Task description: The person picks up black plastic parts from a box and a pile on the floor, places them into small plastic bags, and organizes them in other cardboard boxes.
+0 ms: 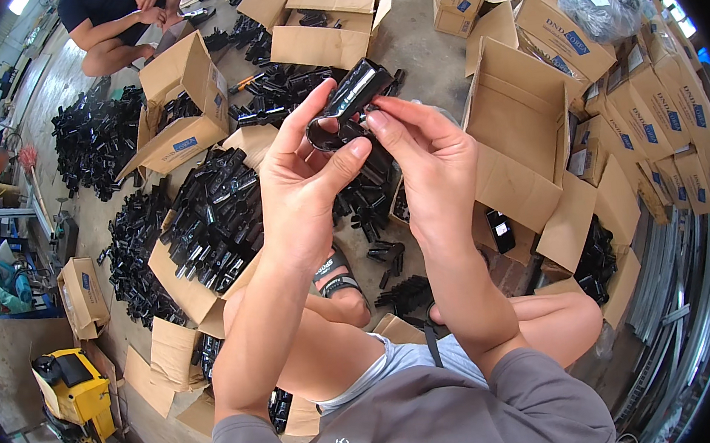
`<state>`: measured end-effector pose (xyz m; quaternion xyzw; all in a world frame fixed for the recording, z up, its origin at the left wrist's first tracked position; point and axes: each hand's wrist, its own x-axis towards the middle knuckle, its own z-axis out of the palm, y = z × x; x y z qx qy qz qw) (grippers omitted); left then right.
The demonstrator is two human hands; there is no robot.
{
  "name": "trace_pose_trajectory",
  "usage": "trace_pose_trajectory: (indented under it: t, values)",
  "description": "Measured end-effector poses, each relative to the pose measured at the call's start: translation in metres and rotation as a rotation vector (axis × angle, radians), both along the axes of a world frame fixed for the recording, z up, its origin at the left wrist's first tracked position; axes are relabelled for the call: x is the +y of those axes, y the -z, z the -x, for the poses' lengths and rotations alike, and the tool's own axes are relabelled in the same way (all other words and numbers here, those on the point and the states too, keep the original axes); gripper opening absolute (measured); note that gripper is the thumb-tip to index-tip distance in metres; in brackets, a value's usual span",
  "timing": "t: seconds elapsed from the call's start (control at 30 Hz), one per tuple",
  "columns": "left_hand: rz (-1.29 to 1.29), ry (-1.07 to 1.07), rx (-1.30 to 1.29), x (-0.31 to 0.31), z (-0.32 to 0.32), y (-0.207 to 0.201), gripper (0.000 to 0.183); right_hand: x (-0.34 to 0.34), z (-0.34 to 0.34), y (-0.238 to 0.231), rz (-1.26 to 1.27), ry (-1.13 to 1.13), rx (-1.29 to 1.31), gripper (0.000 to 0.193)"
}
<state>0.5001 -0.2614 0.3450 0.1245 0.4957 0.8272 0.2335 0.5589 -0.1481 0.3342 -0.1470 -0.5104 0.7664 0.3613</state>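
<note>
Up in front of my chest, both hands hold a glossy black tubular bracket (351, 92) with a curved, ring-like lower end. My left hand (295, 180) is closed around the ring end, its thumb pressing from the near side. With thumb and fingertips, my right hand (429, 150) pinches the bracket's right side; whether a small fastener is between those fingertips is too small to tell. Beneath my hands lie more black brackets (388, 252) on the floor. An open carton (245, 275) to the left is heaped with similar brackets (214, 218).
Piles of black parts (95, 144) spread at the left. Open cartons (515, 112) stand at the right, before stacked boxes (652, 112). Metal profiles (680, 310) lie at the far right. A yellow machine (88, 397) stands lower left. Another person (118, 26) crouches at the top left.
</note>
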Motion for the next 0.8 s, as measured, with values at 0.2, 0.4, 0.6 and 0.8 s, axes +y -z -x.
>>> trace_pose_trajectory:
  t: [0.2, 0.4, 0.6, 0.8]
  values:
    - [0.005, -0.020, 0.056, -0.001, 0.000, -0.002, 0.067, -0.008, 0.006, 0.002, 0.008, 0.023, 0.002, 0.016]
    - [0.031, -0.028, 0.127, -0.002, 0.000, 0.000, 0.067, -0.011, 0.004, 0.000, 0.117, -0.022, 0.005, 0.016]
    - [0.035, -0.033, 0.136, 0.000, 0.000, 0.001, 0.065, -0.013, 0.006, -0.001, 0.144, -0.015, 0.014, 0.019]
    - [0.076, -0.044, 0.127, 0.001, 0.000, 0.002, 0.066, -0.013, 0.007, 0.007, 0.142, 0.001, 0.018, 0.020]
